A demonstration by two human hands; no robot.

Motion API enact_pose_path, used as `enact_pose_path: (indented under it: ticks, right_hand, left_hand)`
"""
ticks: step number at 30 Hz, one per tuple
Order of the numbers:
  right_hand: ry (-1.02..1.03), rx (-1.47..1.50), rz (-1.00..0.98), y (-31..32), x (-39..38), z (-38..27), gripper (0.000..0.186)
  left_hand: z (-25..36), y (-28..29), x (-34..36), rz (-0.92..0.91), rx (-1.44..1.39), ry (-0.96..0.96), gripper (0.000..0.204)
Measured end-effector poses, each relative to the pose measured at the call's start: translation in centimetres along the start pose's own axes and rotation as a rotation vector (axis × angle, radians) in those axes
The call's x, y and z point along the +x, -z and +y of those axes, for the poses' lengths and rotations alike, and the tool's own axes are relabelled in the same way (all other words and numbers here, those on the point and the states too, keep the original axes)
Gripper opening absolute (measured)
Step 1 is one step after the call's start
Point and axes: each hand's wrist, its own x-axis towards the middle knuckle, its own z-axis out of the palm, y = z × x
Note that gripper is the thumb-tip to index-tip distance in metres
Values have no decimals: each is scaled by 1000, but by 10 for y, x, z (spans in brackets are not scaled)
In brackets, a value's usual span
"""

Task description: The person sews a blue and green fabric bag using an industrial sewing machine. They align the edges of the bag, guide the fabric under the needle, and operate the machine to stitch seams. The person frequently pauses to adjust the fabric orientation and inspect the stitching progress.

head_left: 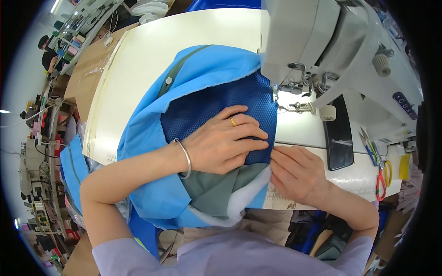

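My left hand (225,143) lies flat on dark blue mesh fabric (198,108), fingers stretched toward the right. Beside it, my right hand (299,174) pinches the mesh's right edge between thumb and fingers. The mesh is part of a bulky light blue fabric piece (145,131) with a grey-green strip (177,71) across its upper left. Grey-green cloth (209,191) and white padding (239,202) show below my left hand. The upper right edge of the piece reaches the needle area of a white sewing machine (294,39), above both hands. Some layers are hidden under my left hand.
A dark flat plate (340,142) lies on the white table (221,25), right of the needle area. Scissors with red and yellow handles (381,184) rest at the right edge near a yellow block (405,166). Another person (48,57) is far left, beside cluttered shelves.
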Motion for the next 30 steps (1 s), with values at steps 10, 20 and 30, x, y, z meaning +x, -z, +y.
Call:
enact_pose_path:
  ticks: [10,20,30]
  right_hand:
    - [-111,-43,-24,2,17,24,27]
    - [-126,-128,80,-11,18,39,24]
    - [-47,-60,80,-10,-3,21,24]
  left_hand:
    - [-35,1,16,57,6,-26,45]
    - [-65,4,32,61,-44,-81,43]
    - [-58,17,33,-89,-12,96,38]
